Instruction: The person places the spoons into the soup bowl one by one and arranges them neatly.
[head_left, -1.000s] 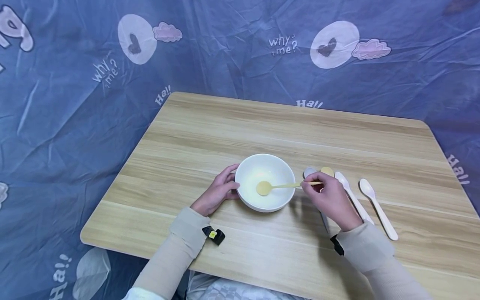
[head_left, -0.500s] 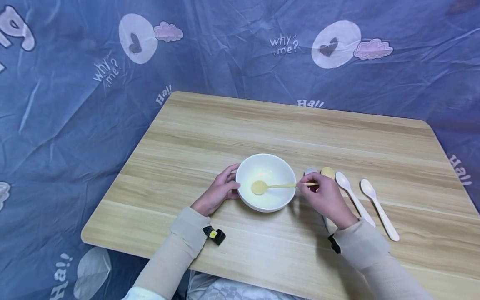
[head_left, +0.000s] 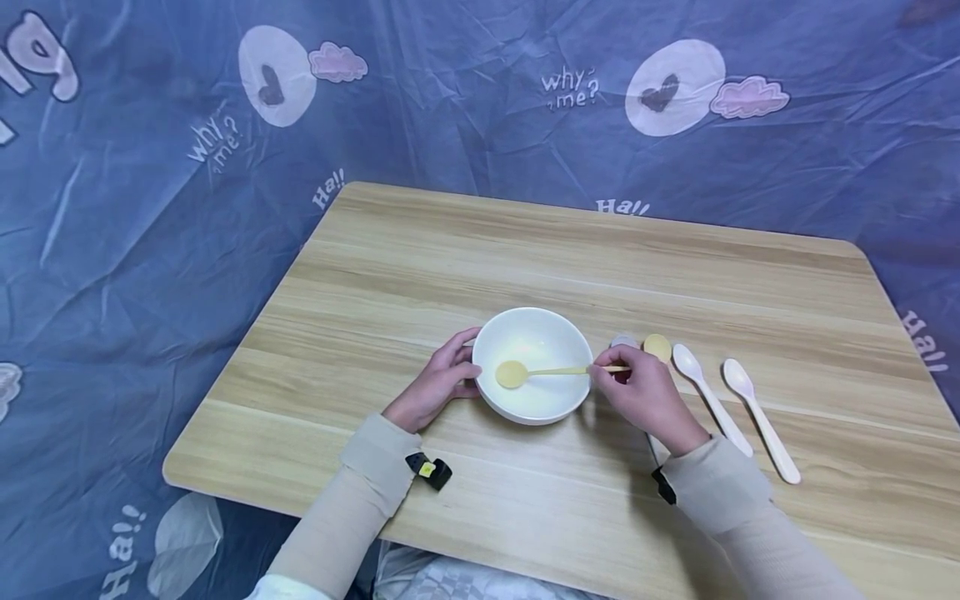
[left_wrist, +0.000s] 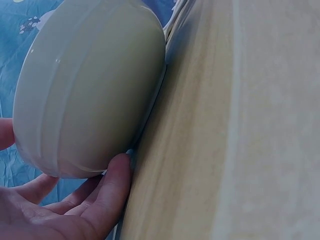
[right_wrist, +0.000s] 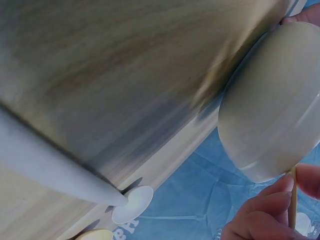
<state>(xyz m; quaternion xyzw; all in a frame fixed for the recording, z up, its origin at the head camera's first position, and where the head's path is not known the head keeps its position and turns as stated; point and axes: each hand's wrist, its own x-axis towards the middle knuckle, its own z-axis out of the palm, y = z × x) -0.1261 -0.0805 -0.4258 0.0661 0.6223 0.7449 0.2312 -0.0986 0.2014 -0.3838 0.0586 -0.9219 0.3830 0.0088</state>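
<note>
A pale yellow spoon with a round head [head_left: 512,374] lies across a deep, round, glossy white bowl [head_left: 534,398], head inside the rim, handle crossing the bowl's right edge. Its long axis runs nearly left to right, the head pointing towards the bowl's left wall; whether it touches the inside, I cannot tell. Just right of the bowl, the right hand [head_left: 647,396] is closed in a pinch, thumb and fingertips gripping the handle. At the bowl's left side, the left hand [head_left: 435,382] is partly open around it, thumb at the rim and fingers along the outer wall. Compared with a second ago, the spoon's head has shifted left inside the bowl and the right hand has come closer to its rim, while the bowl and left hand have stayed put.
</note>
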